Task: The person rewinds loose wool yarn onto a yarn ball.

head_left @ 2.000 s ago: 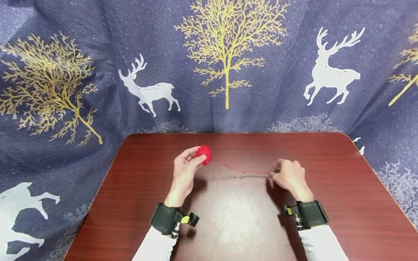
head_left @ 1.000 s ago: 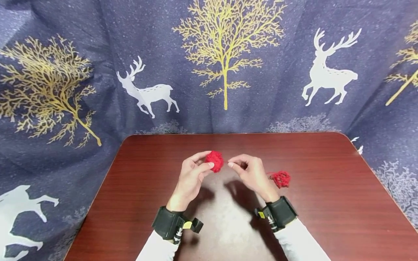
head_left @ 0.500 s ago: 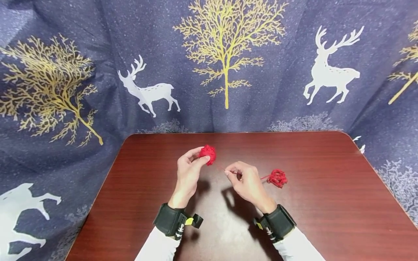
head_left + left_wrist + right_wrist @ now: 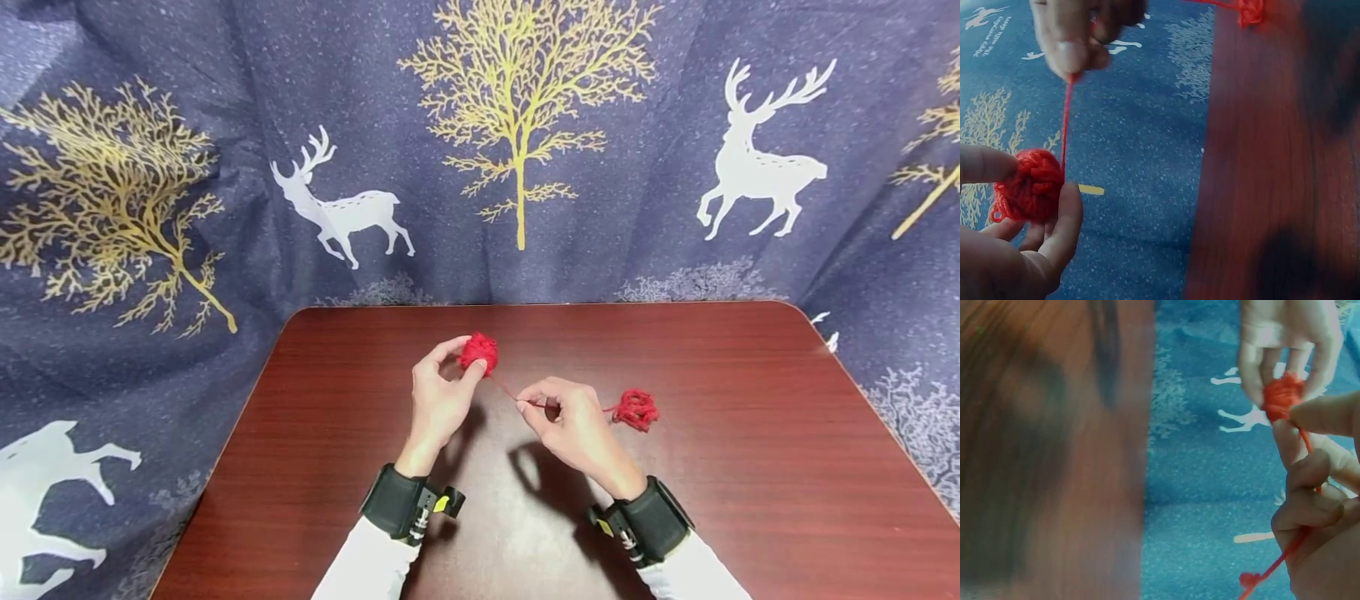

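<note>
My left hand (image 4: pixel 438 400) holds a small ball of red yarn (image 4: pixel 479 353) above the table, thumb and fingertips round its sides. A single yarn strand (image 4: pixel 1066 131) runs taut from the ball to my right hand (image 4: pixel 573 425), whose thumb and forefinger pinch it. In the right wrist view the strand passes on under the curled fingers (image 4: pixel 1310 509) and out past the palm, with a small knot (image 4: pixel 1249 580) in it. Right of that hand, a loose tangle of red yarn (image 4: pixel 637 410) lies on the table, joined to the strand.
The brown wooden table (image 4: pixel 750 467) has rounded far corners and a glossy glare at its middle. Behind it hangs a dark blue cloth (image 4: pixel 480 275) printed with trees and deer. Both wrists carry black camera straps (image 4: pixel 397 504).
My right hand came left from beside the tangle toward the ball, then dropped slightly back with the strand pinched. The left hand shifted a little and keeps hold of the ball.
</note>
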### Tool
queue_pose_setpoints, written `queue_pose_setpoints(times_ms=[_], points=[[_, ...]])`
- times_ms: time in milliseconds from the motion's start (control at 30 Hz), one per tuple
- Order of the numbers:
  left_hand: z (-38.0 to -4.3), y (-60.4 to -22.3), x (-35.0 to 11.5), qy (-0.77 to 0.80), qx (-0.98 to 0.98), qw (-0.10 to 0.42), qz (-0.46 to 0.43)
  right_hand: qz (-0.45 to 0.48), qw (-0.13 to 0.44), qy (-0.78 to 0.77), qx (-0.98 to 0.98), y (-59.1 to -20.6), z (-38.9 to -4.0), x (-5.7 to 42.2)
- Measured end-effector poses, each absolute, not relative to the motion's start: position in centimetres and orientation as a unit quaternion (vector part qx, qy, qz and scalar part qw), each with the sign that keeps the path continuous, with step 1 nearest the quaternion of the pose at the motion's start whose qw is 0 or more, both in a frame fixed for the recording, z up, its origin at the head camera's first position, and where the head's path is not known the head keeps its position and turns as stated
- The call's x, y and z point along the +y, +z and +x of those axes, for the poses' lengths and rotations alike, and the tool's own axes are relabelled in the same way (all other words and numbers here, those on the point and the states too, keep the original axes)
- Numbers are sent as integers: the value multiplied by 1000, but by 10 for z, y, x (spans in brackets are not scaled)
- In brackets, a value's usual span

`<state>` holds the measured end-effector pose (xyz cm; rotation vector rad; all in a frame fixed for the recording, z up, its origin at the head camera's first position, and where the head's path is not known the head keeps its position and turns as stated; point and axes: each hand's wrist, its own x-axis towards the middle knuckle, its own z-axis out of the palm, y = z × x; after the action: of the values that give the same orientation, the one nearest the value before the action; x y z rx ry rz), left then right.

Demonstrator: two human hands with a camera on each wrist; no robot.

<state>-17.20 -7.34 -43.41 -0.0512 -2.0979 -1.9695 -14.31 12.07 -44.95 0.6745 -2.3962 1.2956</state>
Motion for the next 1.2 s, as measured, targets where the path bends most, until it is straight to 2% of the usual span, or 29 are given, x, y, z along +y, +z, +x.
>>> queue_pose_setpoints(times_ms=[233, 367, 533, 833, 1200], points=[[-172, -441, -74, -641, -755, 130, -35, 268, 161, 476, -822, -434, -141, 128], [-171, -446, -73, -619, -776, 112, -53, 273, 160, 479, -818, -428, -143, 133], [-166, -449, -73, -623, -774, 51, -98, 241, 162, 525, -800, -423, -151, 140], [-158, -446, -72, -632, -754, -52, -174, 160, 121, 589, -783, -424, -160, 148], [-155, -443, -76, -720, -635, -158, -230, 129, 97, 633, -757, -429, -167, 150]])
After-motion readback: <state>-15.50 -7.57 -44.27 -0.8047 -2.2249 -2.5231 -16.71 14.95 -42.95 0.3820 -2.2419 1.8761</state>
